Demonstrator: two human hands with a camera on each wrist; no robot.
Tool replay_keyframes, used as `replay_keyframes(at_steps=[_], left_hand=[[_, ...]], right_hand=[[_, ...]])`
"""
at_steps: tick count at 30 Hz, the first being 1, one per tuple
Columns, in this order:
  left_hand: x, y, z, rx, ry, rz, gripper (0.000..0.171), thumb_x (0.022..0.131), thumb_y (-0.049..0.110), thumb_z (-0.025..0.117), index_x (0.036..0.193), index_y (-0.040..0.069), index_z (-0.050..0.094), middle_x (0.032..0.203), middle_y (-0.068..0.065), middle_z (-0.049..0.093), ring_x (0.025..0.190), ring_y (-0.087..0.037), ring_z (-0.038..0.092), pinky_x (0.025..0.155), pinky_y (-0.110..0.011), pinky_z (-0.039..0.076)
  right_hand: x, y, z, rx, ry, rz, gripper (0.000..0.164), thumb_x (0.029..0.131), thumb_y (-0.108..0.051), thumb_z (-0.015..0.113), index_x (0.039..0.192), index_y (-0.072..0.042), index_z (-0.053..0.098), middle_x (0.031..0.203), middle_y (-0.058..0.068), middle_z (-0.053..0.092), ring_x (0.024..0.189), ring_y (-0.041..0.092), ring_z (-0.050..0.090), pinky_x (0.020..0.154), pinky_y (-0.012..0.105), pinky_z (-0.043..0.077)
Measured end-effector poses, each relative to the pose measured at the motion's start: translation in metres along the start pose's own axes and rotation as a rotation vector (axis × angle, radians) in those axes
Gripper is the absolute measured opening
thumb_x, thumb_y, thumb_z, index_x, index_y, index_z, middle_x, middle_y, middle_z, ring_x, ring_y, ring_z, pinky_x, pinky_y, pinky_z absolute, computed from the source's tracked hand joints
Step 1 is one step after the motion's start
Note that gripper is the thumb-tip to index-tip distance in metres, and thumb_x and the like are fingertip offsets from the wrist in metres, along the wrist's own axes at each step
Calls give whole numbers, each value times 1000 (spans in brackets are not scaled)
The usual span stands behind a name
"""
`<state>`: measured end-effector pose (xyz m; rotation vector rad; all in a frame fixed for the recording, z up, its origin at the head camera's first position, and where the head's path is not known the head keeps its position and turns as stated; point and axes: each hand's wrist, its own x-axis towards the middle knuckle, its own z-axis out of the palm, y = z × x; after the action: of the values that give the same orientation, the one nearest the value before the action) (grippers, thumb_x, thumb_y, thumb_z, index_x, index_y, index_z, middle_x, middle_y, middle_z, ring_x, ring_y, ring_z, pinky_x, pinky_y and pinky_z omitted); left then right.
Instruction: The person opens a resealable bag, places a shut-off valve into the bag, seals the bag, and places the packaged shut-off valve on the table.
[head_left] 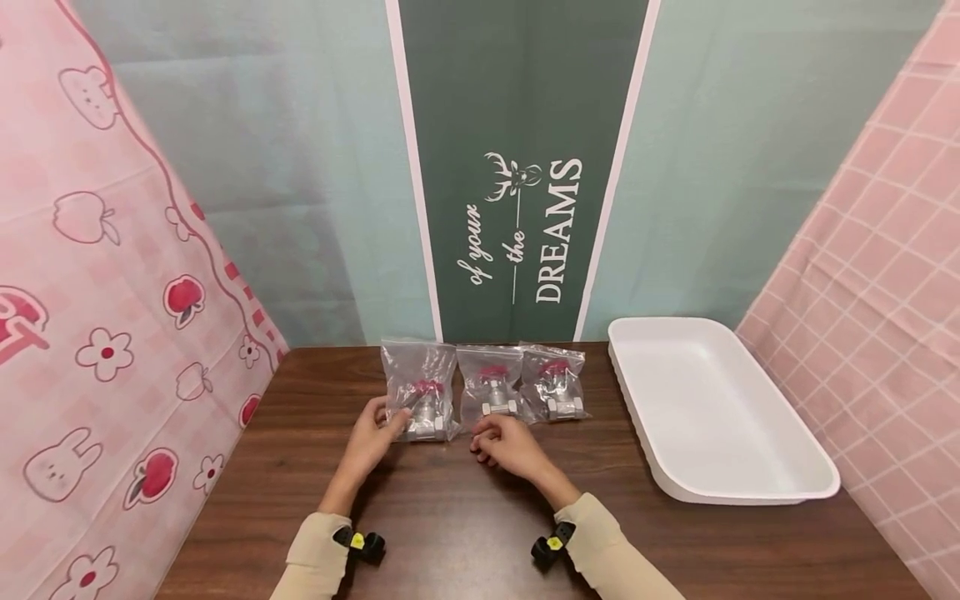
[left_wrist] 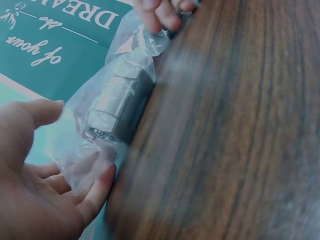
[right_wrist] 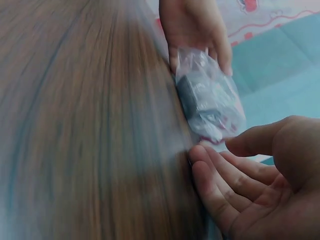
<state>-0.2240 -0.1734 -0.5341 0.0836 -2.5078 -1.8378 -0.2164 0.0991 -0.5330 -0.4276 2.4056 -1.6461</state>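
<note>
Three clear zip bags lie in a row, each with a metal valve with a red handwheel inside: the left bagged valve (head_left: pixel 426 410), the middle one (head_left: pixel 495 392) and the right one (head_left: pixel 557 392). My left hand (head_left: pixel 372 437) is at the left bag's side edge, its thumb over the plastic. In the left wrist view, loose plastic of the bagged valve (left_wrist: pixel 115 105) lies against the fingers, with the thumb well apart from them. Just below the middle bag, my right hand (head_left: pixel 510 446) has loosely bent fingers and holds nothing; the right wrist view shows its palm side (right_wrist: pixel 250 185).
A deep white tray (head_left: pixel 738 492) stands on the right of the brown wooden table (head_left: pixel 465 533). Behind the table hangs a green curtain (head_left: pixel 337 208) with printed words. Pink patterned cloths (head_left: pixel 90 333) flank both sides.
</note>
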Motion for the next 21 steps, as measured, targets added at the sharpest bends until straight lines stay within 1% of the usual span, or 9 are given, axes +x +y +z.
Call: replay_keyframes(at_steps=[2, 5, 7, 10, 13, 16, 18, 21], left_hand=[[0, 1, -2, -24, 29, 0, 46, 108, 27, 64, 143, -3, 54, 120, -25, 75, 97, -16, 71, 78, -21, 54], [2, 0, -5, 5, 91, -7, 39, 111, 26, 56, 138, -2, 59, 118, -23, 77, 96, -13, 68, 80, -21, 52], [2, -2, -8, 45, 120, -9, 35, 111, 21, 55, 136, -2, 61, 117, -23, 76, 98, -13, 67, 83, -21, 50], [4, -4, -11, 107, 152, -1, 29, 108, 15, 58, 131, -3, 64, 114, -22, 76, 96, -13, 64, 83, -21, 47], [6, -7, -13, 138, 160, 22, 26, 105, 10, 62, 126, -4, 67, 107, -21, 78, 90, -11, 65, 81, -19, 47], [8, -8, -15, 166, 160, 51, 21, 103, 6, 64, 121, -5, 68, 95, -18, 78, 80, -8, 64, 75, -19, 47], [10, -9, -17, 184, 152, 57, 19, 103, 4, 64, 118, -6, 68, 88, -15, 77, 74, -7, 62, 71, -20, 46], [13, -9, -18, 206, 133, 49, 18, 103, 4, 64, 118, -5, 67, 84, -13, 77, 69, -4, 60, 68, -19, 45]], right_hand=[[-2, 2, -7, -11, -9, 0, 18, 96, 5, 58, 110, 9, 69, 91, 19, 78, 71, 18, 72, 57, 29, 58], [-7, 6, -16, -29, -28, 5, 17, 97, 4, 59, 110, 9, 70, 89, 18, 78, 70, 16, 71, 57, 27, 56], [-10, 8, -22, -30, -46, 13, 16, 98, 2, 61, 110, 9, 70, 89, 17, 78, 70, 15, 70, 57, 26, 55], [-15, 9, -30, -36, -69, 17, 15, 98, 1, 63, 109, 7, 70, 89, 17, 78, 71, 16, 71, 56, 25, 54], [-21, 10, -38, -46, -80, 7, 14, 98, 0, 63, 108, 7, 70, 89, 18, 78, 72, 19, 72, 56, 26, 54], [-27, 13, -47, -67, -85, 3, 14, 99, -1, 63, 108, 6, 71, 89, 17, 78, 73, 19, 72, 56, 27, 55], [-31, 14, -54, -85, -81, 4, 14, 100, -3, 63, 108, 5, 71, 90, 16, 78, 73, 18, 72, 57, 28, 56], [-36, 16, -64, -106, -70, 8, 14, 102, -5, 62, 108, 4, 72, 91, 15, 78, 74, 19, 72, 59, 28, 57]])
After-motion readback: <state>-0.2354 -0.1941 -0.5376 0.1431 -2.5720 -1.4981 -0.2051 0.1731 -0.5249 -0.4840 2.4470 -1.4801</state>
